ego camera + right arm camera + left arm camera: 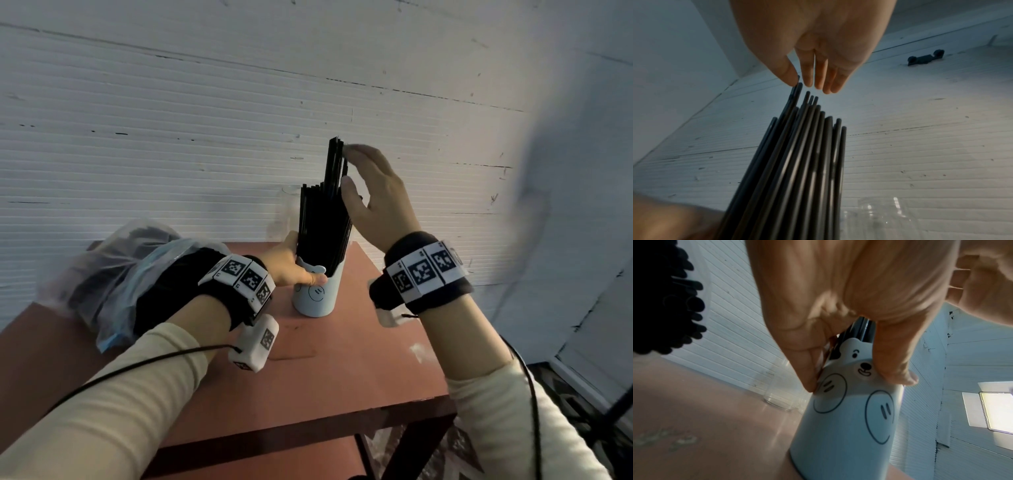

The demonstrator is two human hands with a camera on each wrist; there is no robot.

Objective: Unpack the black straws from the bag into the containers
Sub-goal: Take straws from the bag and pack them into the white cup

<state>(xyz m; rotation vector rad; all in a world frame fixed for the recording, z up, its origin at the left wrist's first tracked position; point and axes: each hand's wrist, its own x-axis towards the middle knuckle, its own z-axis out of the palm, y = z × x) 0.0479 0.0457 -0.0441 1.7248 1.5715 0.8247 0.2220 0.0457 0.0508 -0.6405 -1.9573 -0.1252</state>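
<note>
A pale blue bear-faced cup (318, 294) (846, 423) stands on the red-brown table (342, 370), packed with black straws (325, 219) (797, 162). My left hand (291, 263) (859, 308) grips the cup near its rim, thumb in front. My right hand (373, 192) (818, 56) is held up beside the straws, fingers straight, fingertips touching the tops of the tallest ones. A clear plastic bag (113, 274) with more black straws lies at the table's back left, partly behind my left wrist.
A clear glass jar (291, 209) (783, 392) (879, 216) stands behind the cup against the white ribbed wall (239, 120). The table's right edge (411, 342) drops off close to the cup. A bright light panel (996, 412) lies beyond the table.
</note>
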